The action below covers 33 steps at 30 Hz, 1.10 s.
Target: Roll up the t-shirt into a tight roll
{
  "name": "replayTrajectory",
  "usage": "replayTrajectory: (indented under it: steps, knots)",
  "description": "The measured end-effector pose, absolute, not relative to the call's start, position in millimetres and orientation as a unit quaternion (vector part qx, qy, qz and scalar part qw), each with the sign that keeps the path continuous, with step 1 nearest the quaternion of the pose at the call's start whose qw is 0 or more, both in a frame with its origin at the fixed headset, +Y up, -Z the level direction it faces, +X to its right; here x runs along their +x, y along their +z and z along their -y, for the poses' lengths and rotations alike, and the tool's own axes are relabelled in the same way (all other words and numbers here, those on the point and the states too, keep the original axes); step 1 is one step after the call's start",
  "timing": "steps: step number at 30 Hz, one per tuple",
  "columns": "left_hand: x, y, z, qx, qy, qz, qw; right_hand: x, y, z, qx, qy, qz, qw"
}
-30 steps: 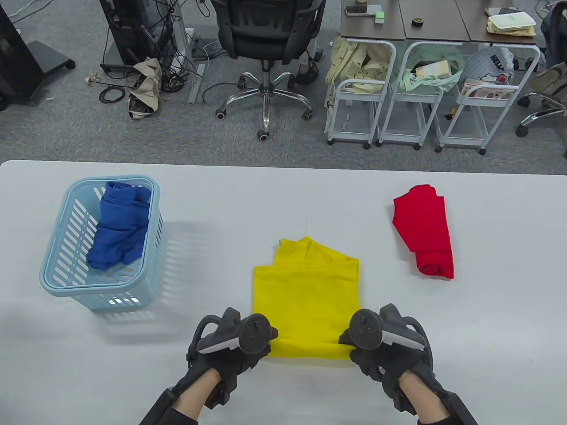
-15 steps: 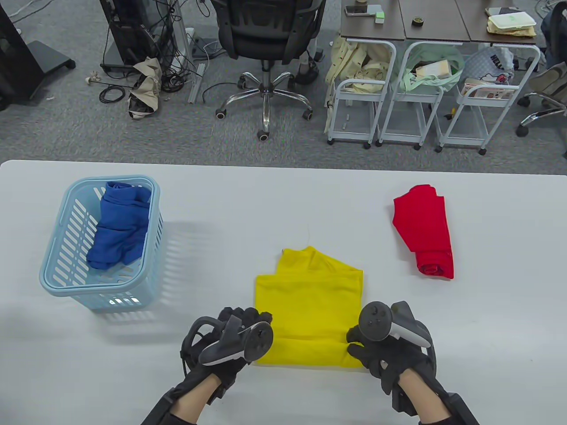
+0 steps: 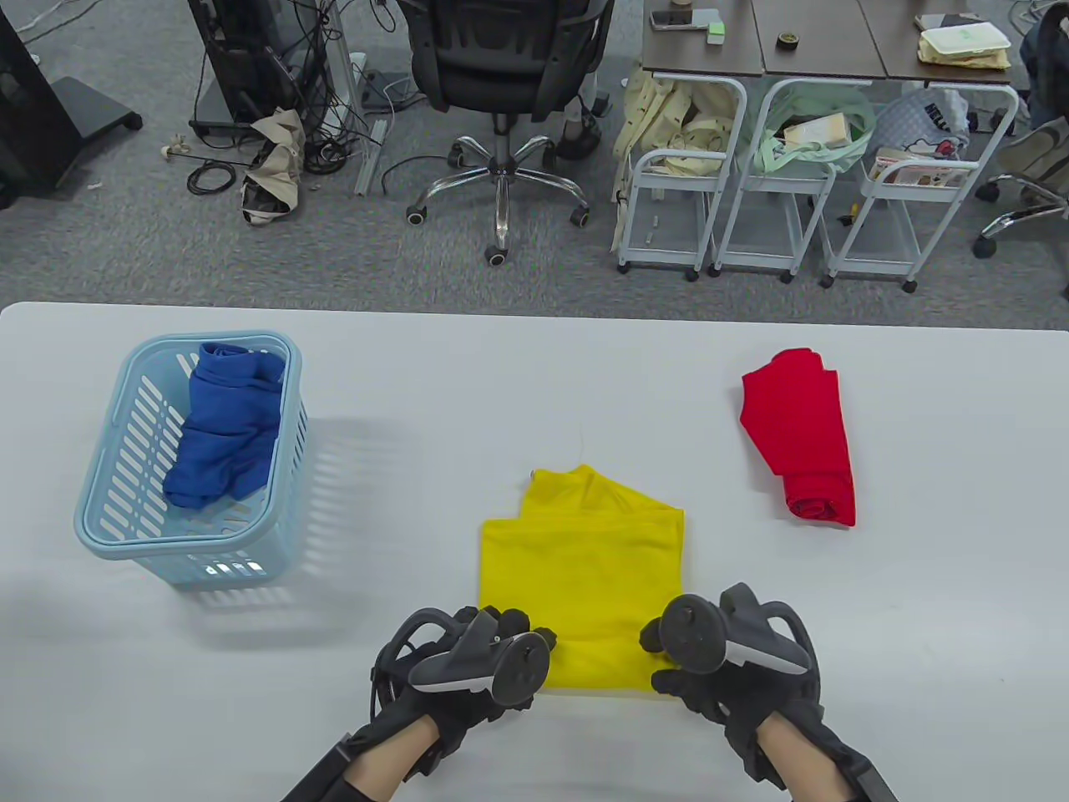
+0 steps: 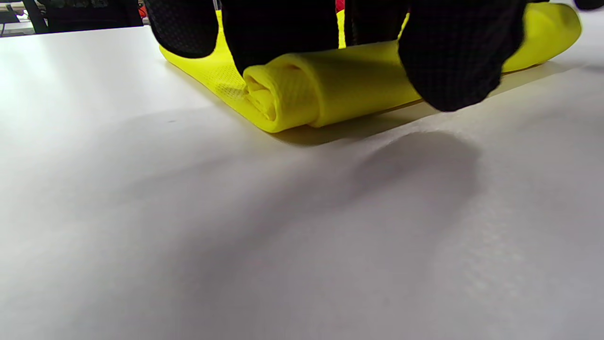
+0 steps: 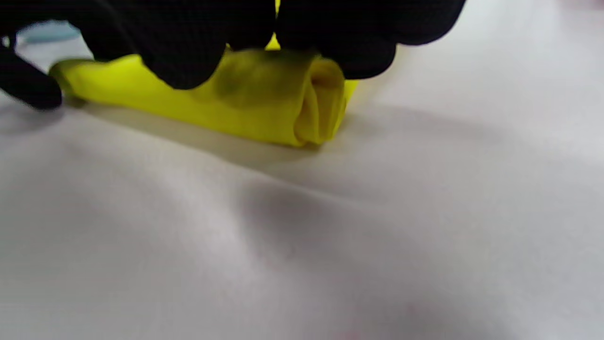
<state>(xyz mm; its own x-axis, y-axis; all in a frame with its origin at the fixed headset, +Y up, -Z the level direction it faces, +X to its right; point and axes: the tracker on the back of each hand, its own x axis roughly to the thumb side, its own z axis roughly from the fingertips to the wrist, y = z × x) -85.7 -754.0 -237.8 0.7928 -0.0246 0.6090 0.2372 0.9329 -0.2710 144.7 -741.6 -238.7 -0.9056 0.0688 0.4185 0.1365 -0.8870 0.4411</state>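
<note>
Shirt lies folded at the surface's 6 o'clock, its near hem already turned into a short roll. Left hand and right hand each grip a roll end, fingers curled over it. Uneven pushing could cone or loosen it.

Yellow t-shirt lies folded flat, near edge rolled up.

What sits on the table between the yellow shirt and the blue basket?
Nothing: the table view shows bare white table between the yellow shirt and the basket, only the basket's shadow.
</note>
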Motion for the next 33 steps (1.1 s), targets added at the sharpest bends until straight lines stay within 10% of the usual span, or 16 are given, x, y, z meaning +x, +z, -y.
replayTrajectory:
  steps: [10, 16, 26, 33]
  knots:
    - [-99.8, -248.5, 745.9, -0.126, -0.063, 0.284, 0.949, 146.9, -249.9, 747.2, -0.198, -0.951, 0.237, 0.011]
    - [-129.2, -262.0, 749.8, -0.233, 0.115, 0.25, 0.933, 169.1, -254.1, 747.4, -0.189, -0.932, 0.284, -0.122]
    - [-126.6, -255.2, 732.2, -0.094, -0.062, 0.222, 0.968, 164.9, -254.3, 750.5, -0.167, -0.942, 0.279, -0.09]
    - [-86.9, -234.8, 747.9, -0.161, -0.072, 0.317, 0.932, 167.0, -253.0, 744.8, -0.124, -0.959, 0.248, -0.062]
